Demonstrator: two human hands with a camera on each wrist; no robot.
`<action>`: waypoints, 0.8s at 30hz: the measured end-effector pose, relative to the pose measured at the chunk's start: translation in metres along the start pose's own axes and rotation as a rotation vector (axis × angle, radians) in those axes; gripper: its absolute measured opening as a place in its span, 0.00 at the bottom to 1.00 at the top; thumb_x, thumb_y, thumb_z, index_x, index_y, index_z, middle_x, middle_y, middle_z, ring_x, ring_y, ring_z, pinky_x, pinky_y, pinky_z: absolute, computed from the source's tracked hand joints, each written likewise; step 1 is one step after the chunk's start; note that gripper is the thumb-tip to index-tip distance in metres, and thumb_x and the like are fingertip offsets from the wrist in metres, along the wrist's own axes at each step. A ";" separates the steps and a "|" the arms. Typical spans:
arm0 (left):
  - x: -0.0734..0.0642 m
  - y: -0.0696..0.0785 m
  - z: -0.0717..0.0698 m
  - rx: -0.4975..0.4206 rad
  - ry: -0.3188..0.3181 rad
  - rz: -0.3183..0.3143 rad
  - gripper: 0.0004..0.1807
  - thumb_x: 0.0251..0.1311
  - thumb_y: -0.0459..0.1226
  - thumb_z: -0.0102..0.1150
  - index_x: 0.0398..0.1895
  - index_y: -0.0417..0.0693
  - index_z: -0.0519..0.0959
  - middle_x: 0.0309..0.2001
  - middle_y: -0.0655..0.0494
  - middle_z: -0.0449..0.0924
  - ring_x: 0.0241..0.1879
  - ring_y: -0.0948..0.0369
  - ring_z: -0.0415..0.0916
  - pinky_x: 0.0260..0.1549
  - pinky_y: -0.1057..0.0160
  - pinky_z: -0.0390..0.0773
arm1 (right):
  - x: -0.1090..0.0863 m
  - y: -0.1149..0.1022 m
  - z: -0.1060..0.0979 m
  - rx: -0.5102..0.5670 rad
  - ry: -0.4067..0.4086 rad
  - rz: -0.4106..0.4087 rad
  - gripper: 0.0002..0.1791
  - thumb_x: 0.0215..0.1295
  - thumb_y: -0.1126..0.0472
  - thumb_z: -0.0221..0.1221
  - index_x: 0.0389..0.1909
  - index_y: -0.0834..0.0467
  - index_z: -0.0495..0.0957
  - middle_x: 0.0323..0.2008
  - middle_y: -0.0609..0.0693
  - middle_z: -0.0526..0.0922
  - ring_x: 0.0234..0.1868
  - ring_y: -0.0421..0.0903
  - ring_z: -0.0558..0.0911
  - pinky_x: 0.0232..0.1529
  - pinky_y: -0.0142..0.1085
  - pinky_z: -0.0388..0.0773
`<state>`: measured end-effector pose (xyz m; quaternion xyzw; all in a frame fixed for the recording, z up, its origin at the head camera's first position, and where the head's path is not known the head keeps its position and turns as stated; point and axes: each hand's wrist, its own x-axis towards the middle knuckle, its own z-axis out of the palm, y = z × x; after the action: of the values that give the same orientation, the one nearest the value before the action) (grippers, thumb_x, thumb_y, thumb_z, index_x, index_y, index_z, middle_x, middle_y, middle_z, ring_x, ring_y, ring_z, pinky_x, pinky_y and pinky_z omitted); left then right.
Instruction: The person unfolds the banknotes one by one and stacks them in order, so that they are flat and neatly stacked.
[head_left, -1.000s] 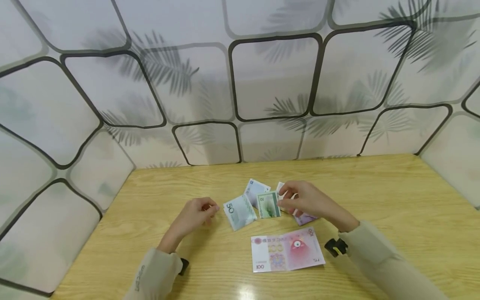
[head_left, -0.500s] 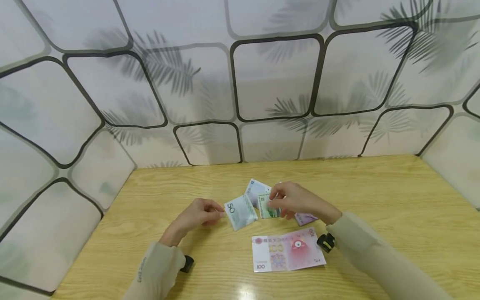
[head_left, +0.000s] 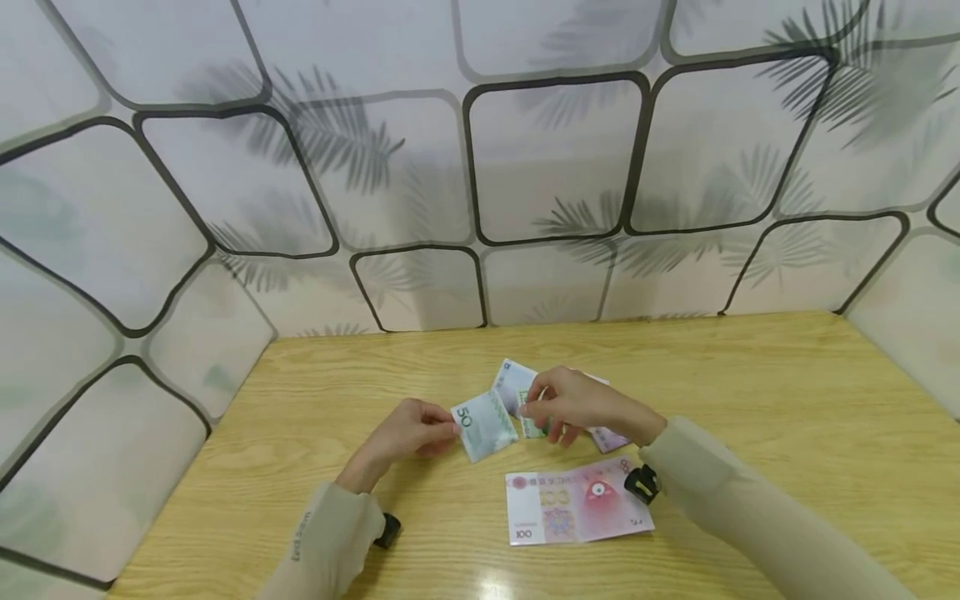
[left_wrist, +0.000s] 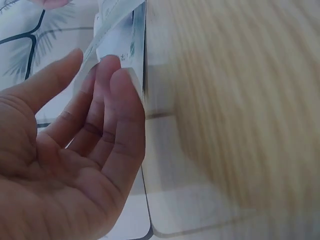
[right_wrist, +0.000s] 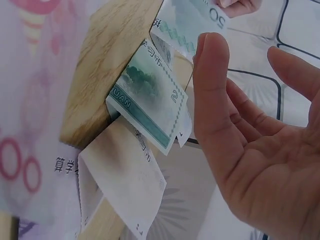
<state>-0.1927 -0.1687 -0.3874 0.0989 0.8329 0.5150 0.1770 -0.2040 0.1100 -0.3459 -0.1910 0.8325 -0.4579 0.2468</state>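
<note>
My left hand [head_left: 408, 433] is at the left edge of a folded green 50 play banknote [head_left: 486, 425]. In the left wrist view the fingers reach the paper, with the thumb standing apart from them. My right hand [head_left: 585, 408] hovers over a small folded green 2 yuan note [right_wrist: 145, 95], partly hiding it in the head view. A gap separates thumb and fingers, and no note lies between them. Behind these, a bluish note [head_left: 512, 379] lies folded. A brownish folded note [right_wrist: 127, 175] and a purple note [head_left: 609, 439] are close to the right hand.
A pink 100 play note [head_left: 555, 504] lies unfolded, with a crease, nearer the front of the wooden table [head_left: 735, 383]. A patterned light cloth wall [head_left: 555, 167] encloses the table's back and sides. Black wrist devices hang below both sleeves.
My left hand has moved right to the edge of the 50 note. The right hand has shifted left, from the brownish note to above the green 2 yuan note.
</note>
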 end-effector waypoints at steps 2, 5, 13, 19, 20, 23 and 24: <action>0.000 0.000 0.002 -0.001 0.017 0.018 0.09 0.67 0.31 0.63 0.39 0.28 0.83 0.28 0.55 0.81 0.25 0.65 0.74 0.24 0.69 0.76 | -0.001 0.000 0.000 0.000 0.000 -0.003 0.14 0.74 0.59 0.59 0.48 0.68 0.77 0.35 0.62 0.82 0.24 0.50 0.84 0.26 0.44 0.85; 0.000 0.003 0.005 0.001 0.054 0.051 0.07 0.66 0.30 0.63 0.35 0.30 0.82 0.25 0.55 0.80 0.23 0.65 0.74 0.23 0.69 0.75 | -0.003 -0.001 0.000 0.009 0.004 0.004 0.15 0.74 0.59 0.59 0.48 0.68 0.76 0.35 0.62 0.83 0.25 0.51 0.84 0.27 0.44 0.85; -0.008 0.020 0.029 0.070 0.160 0.204 0.04 0.65 0.26 0.63 0.32 0.33 0.81 0.25 0.53 0.81 0.24 0.60 0.79 0.23 0.63 0.83 | -0.005 0.001 0.000 0.064 0.000 0.008 0.17 0.76 0.57 0.56 0.44 0.71 0.78 0.33 0.62 0.84 0.22 0.47 0.83 0.25 0.41 0.85; -0.013 0.030 0.049 0.158 0.197 0.334 0.04 0.61 0.24 0.65 0.29 0.35 0.81 0.25 0.53 0.82 0.23 0.60 0.78 0.20 0.67 0.80 | -0.005 0.003 0.002 0.128 0.013 0.078 0.25 0.79 0.52 0.51 0.38 0.73 0.79 0.30 0.60 0.86 0.21 0.46 0.84 0.23 0.39 0.84; -0.014 0.031 0.052 0.187 0.206 0.363 0.04 0.60 0.24 0.65 0.29 0.35 0.81 0.25 0.53 0.82 0.23 0.62 0.78 0.20 0.68 0.80 | -0.005 0.003 0.002 0.140 0.018 0.089 0.26 0.80 0.51 0.50 0.37 0.73 0.79 0.29 0.60 0.86 0.20 0.46 0.84 0.23 0.38 0.84; -0.018 0.036 0.059 0.276 0.234 0.451 0.05 0.58 0.23 0.66 0.27 0.36 0.82 0.25 0.53 0.83 0.24 0.65 0.77 0.22 0.71 0.78 | -0.005 0.003 0.003 0.162 0.029 0.099 0.28 0.80 0.49 0.49 0.34 0.71 0.80 0.28 0.61 0.86 0.19 0.46 0.84 0.21 0.38 0.84; -0.020 0.038 0.061 0.305 0.238 0.482 0.05 0.57 0.22 0.66 0.27 0.36 0.81 0.25 0.53 0.83 0.23 0.67 0.76 0.22 0.71 0.77 | -0.005 0.003 0.003 0.166 0.031 0.100 0.28 0.80 0.49 0.49 0.33 0.70 0.81 0.28 0.61 0.87 0.19 0.45 0.84 0.21 0.38 0.84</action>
<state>-0.1511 -0.1080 -0.3745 0.2579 0.8680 0.4191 -0.0659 -0.1981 0.1121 -0.3484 -0.1209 0.8038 -0.5155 0.2712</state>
